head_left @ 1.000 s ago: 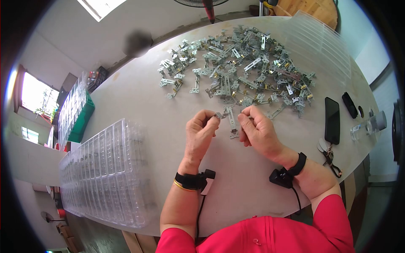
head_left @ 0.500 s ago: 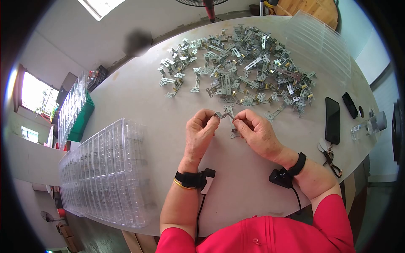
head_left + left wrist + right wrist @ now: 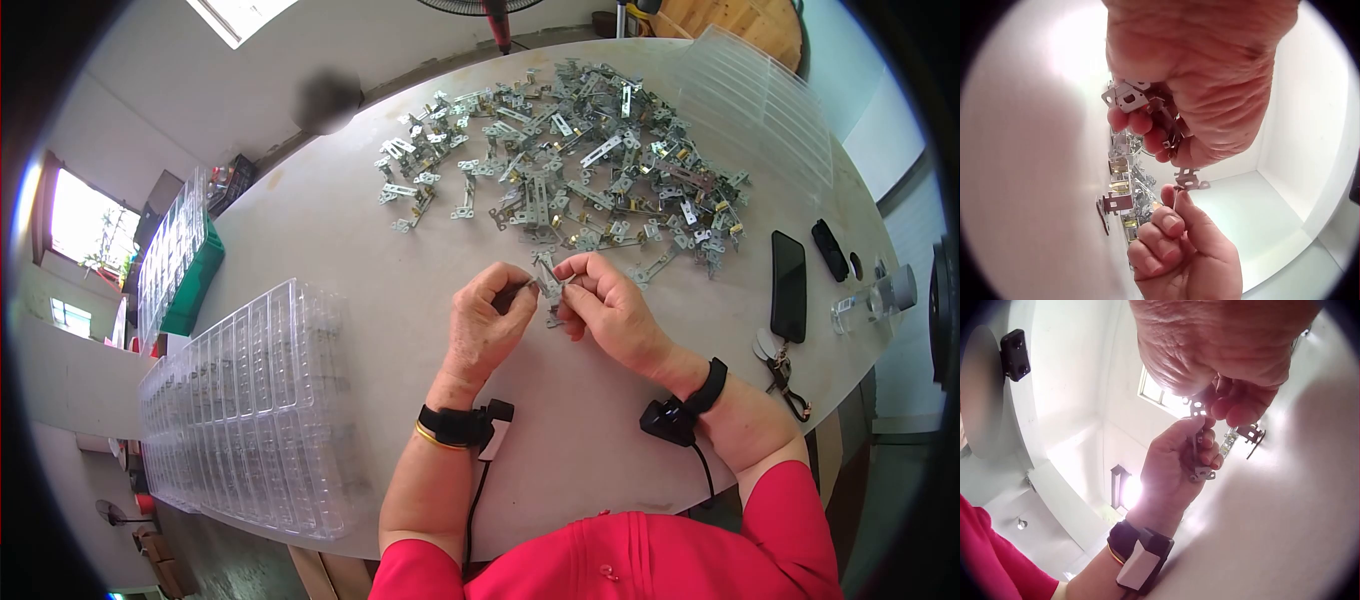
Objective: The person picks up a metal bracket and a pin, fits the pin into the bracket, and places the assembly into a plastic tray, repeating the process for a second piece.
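Note:
My left hand (image 3: 485, 320) curls round a metal bracket (image 3: 1127, 98) with punched holes, one end plate jutting from the fingers. In the left wrist view, its other end plate (image 3: 1188, 180) reaches my right hand (image 3: 615, 315). There the right thumb and forefinger pinch together at a thin edge of metal, the other fingers curled. The bracket's middle is mostly hidden inside the left hand. On the table under the hands lies another bracket (image 3: 1117, 203). Just beyond them spreads a pile of similar metal brackets (image 3: 600, 150), some with brass-coloured parts.
Clear plastic compartment trays (image 3: 240, 420) are stacked at the left, with a green bin (image 3: 195, 285) behind them. Another clear tray (image 3: 765, 110) lies at the back right. A phone (image 3: 788, 285), a dark case (image 3: 828, 248) and a clear bottle (image 3: 870, 300) lie at the right.
My right hand has come left from beside the table bracket and closed its fingertips at the held bracket's end. The left hand has shifted slightly right and turned.

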A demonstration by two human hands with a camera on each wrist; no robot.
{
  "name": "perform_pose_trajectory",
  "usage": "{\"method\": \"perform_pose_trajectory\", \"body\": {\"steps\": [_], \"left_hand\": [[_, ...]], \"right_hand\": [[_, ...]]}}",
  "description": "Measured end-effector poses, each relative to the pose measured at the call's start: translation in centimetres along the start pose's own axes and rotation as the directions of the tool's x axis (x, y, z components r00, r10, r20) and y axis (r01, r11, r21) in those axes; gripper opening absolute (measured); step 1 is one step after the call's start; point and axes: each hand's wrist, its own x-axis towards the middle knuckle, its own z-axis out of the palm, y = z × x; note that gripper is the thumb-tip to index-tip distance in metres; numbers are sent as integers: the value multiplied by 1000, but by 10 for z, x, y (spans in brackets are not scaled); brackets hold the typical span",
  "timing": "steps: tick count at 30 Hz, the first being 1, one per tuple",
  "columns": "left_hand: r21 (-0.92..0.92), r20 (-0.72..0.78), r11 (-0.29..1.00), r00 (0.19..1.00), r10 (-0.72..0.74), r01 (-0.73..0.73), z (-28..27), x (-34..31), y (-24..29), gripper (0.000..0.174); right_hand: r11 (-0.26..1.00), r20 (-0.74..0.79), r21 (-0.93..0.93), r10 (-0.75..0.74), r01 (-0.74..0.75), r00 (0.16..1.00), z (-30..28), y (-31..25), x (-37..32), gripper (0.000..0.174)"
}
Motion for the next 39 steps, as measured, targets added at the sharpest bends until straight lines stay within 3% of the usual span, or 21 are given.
{"method": "perform_pose_trajectory", "body": {"steps": [7, 13, 19, 21, 25, 27, 31, 34, 37, 39], "left_hand": [[31, 98, 1000, 995, 1, -4, -1, -2, 5, 6], [119, 127, 990, 990, 63, -78, 0, -2, 6, 7], [139, 141, 981, 983, 114, -134, 0, -2, 6, 8], [202, 100, 966, 984, 145, -162, 1, -2, 9, 9], [134, 17, 972, 981, 193, -193, 4, 0, 6, 12], [177, 12, 961, 976, 216, -215, 5, 0, 8, 14], [234, 19, 947, 974, 224, -222, 6, -1, 11, 17], [229, 51, 936, 964, 262, -267, 5, -1, 16, 20], [262, -29, 918, 949, 314, -296, 4, -1, 19, 24], [159, -97, 952, 955, 279, -262, 4, 0, 10, 25]], "right_hand": [[958, 102, 248, 119, -141, 988, -8, -5, 2, 18], [993, 32, 77, 90, -93, 995, -6, -4, 2, 15], [998, -88, -39, -57, 53, 995, -3, 0, 3, 17], [989, -92, -45, -146, 143, 985, -5, 5, 5, 17], [990, -74, 59, -127, 131, 989, -2, -2, 3, 15], [993, 10, 97, -70, 68, 998, -3, -3, 2, 15], [990, 10, 122, -72, 70, 997, -2, -2, 3, 14], [985, -17, 118, -122, 123, 992, -4, 1, 5, 13], [978, -54, 156, -130, 137, 990, -6, 1, 6, 12], [968, -145, 189, -136, 163, 980, -5, 0, 7, 12]]}}
